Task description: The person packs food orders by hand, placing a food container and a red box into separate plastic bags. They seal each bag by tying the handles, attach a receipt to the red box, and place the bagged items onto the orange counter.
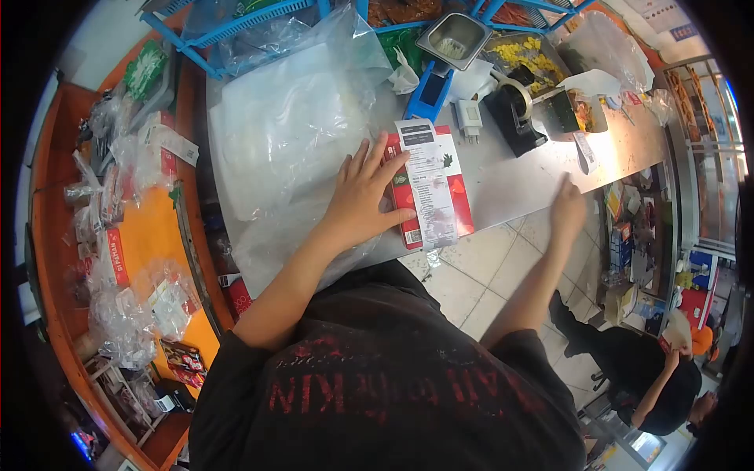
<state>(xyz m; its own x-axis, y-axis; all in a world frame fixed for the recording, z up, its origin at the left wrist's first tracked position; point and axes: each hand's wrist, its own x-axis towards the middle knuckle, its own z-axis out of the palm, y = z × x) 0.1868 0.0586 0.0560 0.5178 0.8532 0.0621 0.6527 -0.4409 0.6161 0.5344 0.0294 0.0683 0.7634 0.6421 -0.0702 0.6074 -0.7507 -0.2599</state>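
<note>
My left hand (363, 192) lies with its fingers spread along the left side of a red and white box (459, 184) on the metal table. Its fingertips touch the left edge of a long printed receipt (428, 177), which runs down over the box. To the right, my right hand (567, 210) is just off the table's front edge, with its fingers drawn together. Whatever it pinches, if anything, is too small to make out. A small paper slip (585, 153) is just beyond its fingertips. Behind the box stand a black tape dispenser (514, 118) and a white plug adapter (469, 118).
Clear plastic bags (290, 133) cover the table's left part. At the back are a blue device (429, 93), a metal container (454, 39), blue baskets (236, 31) and a small open box (580, 110). Another person (656, 377) in black is at lower right.
</note>
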